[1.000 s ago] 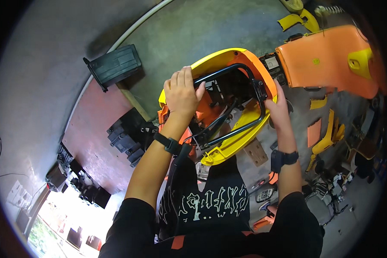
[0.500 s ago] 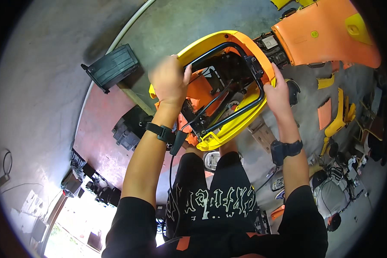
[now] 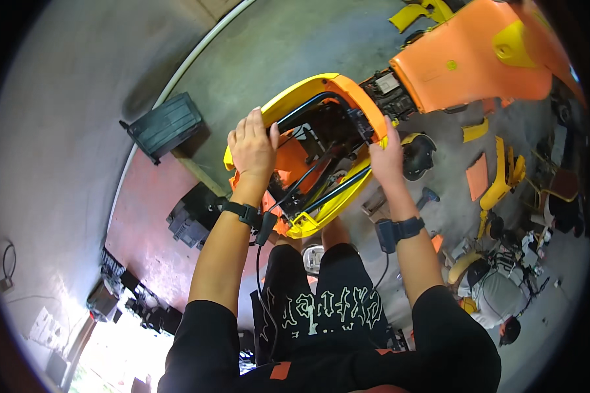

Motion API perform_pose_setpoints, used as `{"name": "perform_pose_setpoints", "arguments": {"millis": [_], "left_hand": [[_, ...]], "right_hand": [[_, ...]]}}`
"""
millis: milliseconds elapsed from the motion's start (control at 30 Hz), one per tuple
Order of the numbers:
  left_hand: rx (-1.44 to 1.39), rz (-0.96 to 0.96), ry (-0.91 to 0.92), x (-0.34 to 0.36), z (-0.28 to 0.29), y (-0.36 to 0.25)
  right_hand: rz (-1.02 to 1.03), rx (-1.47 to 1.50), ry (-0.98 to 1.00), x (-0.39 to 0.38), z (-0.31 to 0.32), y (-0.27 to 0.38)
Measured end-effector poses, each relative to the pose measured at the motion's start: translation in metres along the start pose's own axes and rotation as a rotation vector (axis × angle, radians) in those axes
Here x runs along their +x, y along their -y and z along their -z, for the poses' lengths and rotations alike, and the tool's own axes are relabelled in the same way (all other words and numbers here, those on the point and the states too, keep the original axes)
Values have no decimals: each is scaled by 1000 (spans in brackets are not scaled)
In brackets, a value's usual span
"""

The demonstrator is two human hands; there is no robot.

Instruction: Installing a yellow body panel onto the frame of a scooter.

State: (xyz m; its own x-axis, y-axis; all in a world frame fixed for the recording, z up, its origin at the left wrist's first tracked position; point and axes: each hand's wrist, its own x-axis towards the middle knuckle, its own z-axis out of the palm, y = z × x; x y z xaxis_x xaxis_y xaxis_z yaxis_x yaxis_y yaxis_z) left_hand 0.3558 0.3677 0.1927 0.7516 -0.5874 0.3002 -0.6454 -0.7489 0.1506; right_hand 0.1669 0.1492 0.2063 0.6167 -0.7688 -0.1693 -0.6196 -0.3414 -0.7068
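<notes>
While gripping the yellow-orange body shell (image 3: 321,92) with both hands, left (image 3: 252,150) and right (image 3: 387,157); black frame (image 3: 321,177) still inside; panels (image 3: 478,59) strewn on floor (image 3: 242,59).

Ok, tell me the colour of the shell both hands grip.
Yellow shell with orange trim, head view.

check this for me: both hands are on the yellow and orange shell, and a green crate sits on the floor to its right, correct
Not quite. In the head view the left hand and right hand do grip the yellow and orange shell, but the green crate sits to its left, not its right.
</notes>
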Motion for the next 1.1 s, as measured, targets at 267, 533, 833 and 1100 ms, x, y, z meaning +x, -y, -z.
{"name": "perform_pose_setpoints", "arguments": {"millis": [267, 533, 833, 1100], "left_hand": [[7, 91, 90, -8, 10, -23], [-28, 121, 140, -16, 4, -21], [-83, 168, 113, -11, 5, -17], [-115, 180, 72, -3, 10, -23]], "right_hand": [[-64, 82, 30, -1, 7, 16], [-145, 166, 42, -12, 1, 7], [-69, 90, -50, -13, -7, 7], [65, 101, -12, -12, -8, -8]]}}
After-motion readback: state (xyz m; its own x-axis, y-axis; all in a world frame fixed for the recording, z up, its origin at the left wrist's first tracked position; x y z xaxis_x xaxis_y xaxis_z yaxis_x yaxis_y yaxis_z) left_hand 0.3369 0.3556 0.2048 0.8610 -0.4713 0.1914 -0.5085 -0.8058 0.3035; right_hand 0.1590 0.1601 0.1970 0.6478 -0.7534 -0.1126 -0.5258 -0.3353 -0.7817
